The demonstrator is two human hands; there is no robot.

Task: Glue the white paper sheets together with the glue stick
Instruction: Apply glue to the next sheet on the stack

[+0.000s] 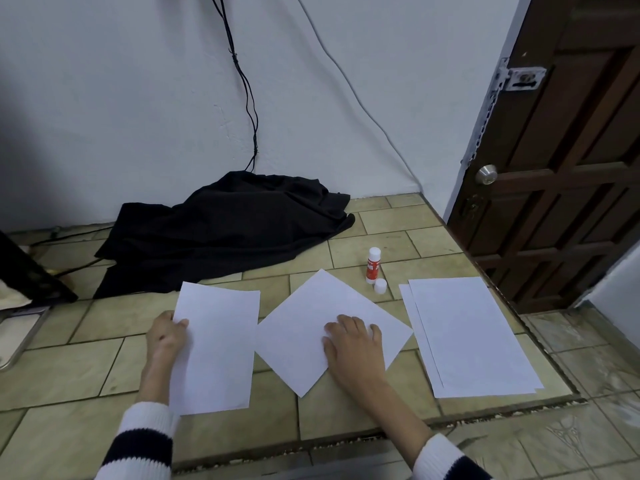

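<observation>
Your left hand (pixel 166 336) is pinching the left sheet (pixel 216 348) while your right hand (pixel 353 344) is pressing flat on the turned sheet (pixel 311 327), so you are lining them up and next reaching far right for the uncapped glue stick (pixel 373 265).

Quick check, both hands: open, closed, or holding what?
Left hand: holds the left paper sheet by its edge, thumb on top.
Right hand: open, pressed flat on the turned middle sheet.

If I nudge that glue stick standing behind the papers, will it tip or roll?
The glue stick stands upright, tall on a narrow base, so a nudge near its top would probably topple it. It looks round, so once down it would likely roll across the tile floor. Its cap sits loose beside it and may scoot away if bumped.
</observation>
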